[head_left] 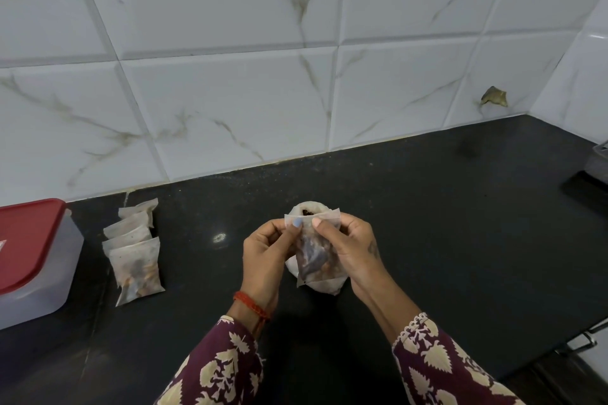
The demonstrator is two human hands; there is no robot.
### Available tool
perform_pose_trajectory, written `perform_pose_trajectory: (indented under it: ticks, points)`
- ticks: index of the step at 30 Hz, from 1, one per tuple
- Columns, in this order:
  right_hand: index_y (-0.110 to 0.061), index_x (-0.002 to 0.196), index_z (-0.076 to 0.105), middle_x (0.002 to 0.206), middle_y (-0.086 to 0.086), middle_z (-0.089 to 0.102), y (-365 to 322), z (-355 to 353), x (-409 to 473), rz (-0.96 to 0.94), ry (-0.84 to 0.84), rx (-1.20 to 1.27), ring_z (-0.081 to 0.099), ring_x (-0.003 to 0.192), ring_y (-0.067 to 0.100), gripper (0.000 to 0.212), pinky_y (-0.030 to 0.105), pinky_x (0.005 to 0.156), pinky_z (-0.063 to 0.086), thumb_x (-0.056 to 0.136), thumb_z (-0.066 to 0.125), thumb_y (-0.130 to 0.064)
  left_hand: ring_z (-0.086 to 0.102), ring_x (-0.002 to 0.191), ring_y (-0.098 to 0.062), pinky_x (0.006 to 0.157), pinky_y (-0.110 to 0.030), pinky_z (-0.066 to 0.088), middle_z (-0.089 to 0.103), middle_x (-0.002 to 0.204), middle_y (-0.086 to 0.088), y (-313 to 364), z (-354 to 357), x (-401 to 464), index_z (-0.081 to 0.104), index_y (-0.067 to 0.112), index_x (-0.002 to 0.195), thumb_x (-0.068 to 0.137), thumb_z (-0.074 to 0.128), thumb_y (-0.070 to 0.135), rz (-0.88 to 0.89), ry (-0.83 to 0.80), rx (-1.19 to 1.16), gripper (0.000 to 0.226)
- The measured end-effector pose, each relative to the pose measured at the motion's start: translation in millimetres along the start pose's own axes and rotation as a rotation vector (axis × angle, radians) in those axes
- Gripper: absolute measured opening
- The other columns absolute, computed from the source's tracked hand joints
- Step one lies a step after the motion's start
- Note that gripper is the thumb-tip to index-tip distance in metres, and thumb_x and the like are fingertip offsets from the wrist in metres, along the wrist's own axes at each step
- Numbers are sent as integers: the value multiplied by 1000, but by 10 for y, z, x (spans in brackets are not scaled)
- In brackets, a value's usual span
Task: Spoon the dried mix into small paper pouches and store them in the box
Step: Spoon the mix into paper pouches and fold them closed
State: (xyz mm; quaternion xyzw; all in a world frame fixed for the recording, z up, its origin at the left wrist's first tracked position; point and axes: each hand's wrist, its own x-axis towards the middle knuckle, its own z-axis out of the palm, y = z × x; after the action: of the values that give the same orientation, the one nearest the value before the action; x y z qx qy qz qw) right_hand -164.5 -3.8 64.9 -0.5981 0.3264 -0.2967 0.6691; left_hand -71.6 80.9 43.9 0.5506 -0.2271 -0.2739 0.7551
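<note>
Over the middle of the black counter, both hands hold 1 filled paper pouch upright by its top edge. The left hand pinches the left corner of the mouth between thumb and curled fingers; the right hand pinches the right corner the same way, thumb tip on the front of the paper. Dark dried mix shows through the thin paper in the pouch's lower half. Directly behind and below the pouch sits a white bag or bowl of mix, its open top showing dark pieces; I cannot tell which it is, as the hands cover most of it. No spoon is visible.

My reading is that the spooning for this pouch is done and the step in hand is closing it: the top flap looks ready to be folded or pressed flat. The next move calls for keeping the pouch upright so nothing spills, folding the mouth over, then carrying it left.

Well to the left, about 4 finished pouches lie overlapping in a row on the counter, just beside the box, a translucent tub whose red lid is on. That lid has to come off before any pouch can be stored.

A small label patch sits on the lid at the picture's edge, but it is cut off and unreadable. I can read no brand or writing anywhere else.
</note>
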Motion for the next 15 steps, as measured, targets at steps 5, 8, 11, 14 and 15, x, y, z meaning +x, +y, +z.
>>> perform_pose_trajectory:
  ticks: [5, 8, 11, 14, 15]
  points:
    - [-10, 88, 72, 86, 10, 73, 24, -4, -16, -1, 8, -12, 71, 81, 19, 11, 28, 68, 58, 85, 68, -20, 63, 78, -21, 73, -36, 53, 65, 84, -12, 7, 14, -32, 65, 4, 88, 90, 56, 11, -65, -38, -46, 12]
    - [-9, 87, 72, 86, 12, 73, 31, -10, -25, -13, 7, -19, 71, 82, 22, 11, 33, 73, 59, 85, 68, -19, 64, 86, -27, 80, -43, 52, 66, 94, -19, 18, 23, -36, 65, 0, 96, 87, 58, 16, -106, -74, -47, 20]
    - [-12, 87, 72, 85, 8, 73, 37, -6, -41, -11, 14, -33, 71, 80, 15, 8, 26, 70, 58, 85, 68, -19, 67, 86, -25, 79, -41, 54, 69, 95, -20, 15, 29, -48, 66, -3, 100, 80, 64, 22, -97, -104, -6, 32]
    - [-16, 86, 72, 85, 4, 73, 56, -11, -55, 1, 17, -68, 70, 81, 10, 6, 23, 70, 56, 85, 68, -20, 67, 83, -25, 74, -37, 56, 70, 89, -19, -9, 13, -48, 69, -3, 96, 80, 67, 19, -86, -79, 26, 27]
    - [-18, 85, 72, 85, 3, 73, 63, -14, -59, 3, 18, -83, 70, 81, 10, 5, 22, 70, 56, 85, 68, -21, 67, 81, -25, 71, -35, 55, 70, 85, -17, -20, 14, -50, 70, -2, 93, 81, 67, 15, -84, -64, 31, 21]
